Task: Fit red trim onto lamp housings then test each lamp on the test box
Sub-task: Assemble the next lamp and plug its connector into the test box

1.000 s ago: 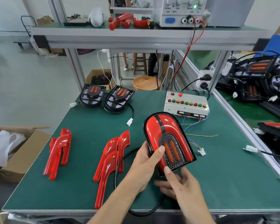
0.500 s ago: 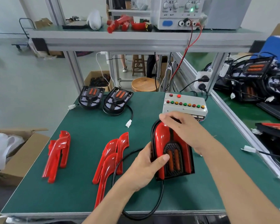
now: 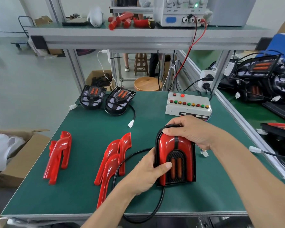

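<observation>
Red trim looks seated on both sides of the lamp housing (image 3: 175, 159), w/ a black strip down the middle and the mesh window w/ two orange bars at the near end. It's on the green desk (image 3: 92, 129), right-center, just in front of the test box (image 3: 187, 104).

Hands: left hand (image 3: 143, 175) wraps the housing's left edge, thumb pressed flat on the face right by the mesh window. Right hand (image 3: 189, 130) is cupped over the rounded far end, fingers curled over the top rim, pushing down I think. So both are clamped on the one lamp, neither spread free.

Imo the step in hand is the last bit of fitting: pressing the trim home so it snaps in all round. Can't tell from here if every clip is actually caught, esp. under the right palm.

Next move prob = testing. The housing's black cable (image 3: 145, 218) loops off the near desk edge, and its plug end isn't clearly visible; there's a small white connector (image 3: 204, 153) just right of the housing, but idk whose it is. Needs finding the plug, lining it up w/ the sockets on the box's front face, then hitting the buttons.

Rest of the job: two bare housings (image 3: 107, 99) wait at the far left, and loose trim pieces (image 3: 112, 163) lie in two piles left of the lamp. So plenty left to do.
</observation>
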Motion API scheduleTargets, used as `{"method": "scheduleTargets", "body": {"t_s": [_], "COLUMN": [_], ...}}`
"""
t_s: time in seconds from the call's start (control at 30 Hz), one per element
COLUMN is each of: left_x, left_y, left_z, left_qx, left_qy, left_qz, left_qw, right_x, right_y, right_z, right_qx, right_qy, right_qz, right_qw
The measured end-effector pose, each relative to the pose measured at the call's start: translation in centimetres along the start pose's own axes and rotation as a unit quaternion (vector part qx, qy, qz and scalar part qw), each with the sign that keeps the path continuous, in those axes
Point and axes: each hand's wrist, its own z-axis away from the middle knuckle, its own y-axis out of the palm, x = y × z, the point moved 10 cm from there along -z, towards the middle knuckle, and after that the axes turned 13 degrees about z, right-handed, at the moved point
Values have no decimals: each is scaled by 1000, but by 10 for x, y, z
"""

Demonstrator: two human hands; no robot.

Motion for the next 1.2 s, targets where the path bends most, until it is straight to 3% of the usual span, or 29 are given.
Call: {"method": "scheduleTargets", "body": {"t_s": [0.4,0.67,0.77,0.87,0.93,1.0,1.13,1.2], "left_x": [-2,-3,1,4,3,-1,1,2], "left_y": [0,-3,-3,-2,-1,2,7,8], "left_z": [-3,-6,-7,-8,-9,-11,-12,-12], "left_qx": [5,5,7,-2,-7,0,-4,-1], "left_qy": [2,-2,-15,-40,-63,-80,-116,-118], "left_qz": [25,7,35,140,215,245,213,189], "left_qw": [1000,1000,999,989,974,966,970,975], "right_x": [-3,-11,-11,-11,-20,-33,-55,-63], "right_y": [-8,-5,-4,-12,-8,3,-8,-15], "right_z": [-5,-7,-7,4,16,23,23,18], "right_qx": [-76,-39,-43,-145,-182,-163,-213,-212], "right_qy": [-64,-43,-41,-49,-62,-48,27,70], "right_qz": [66,40,144,238,209,181,34,19], "right_qw": [993,998,988,959,959,969,976,974]}}
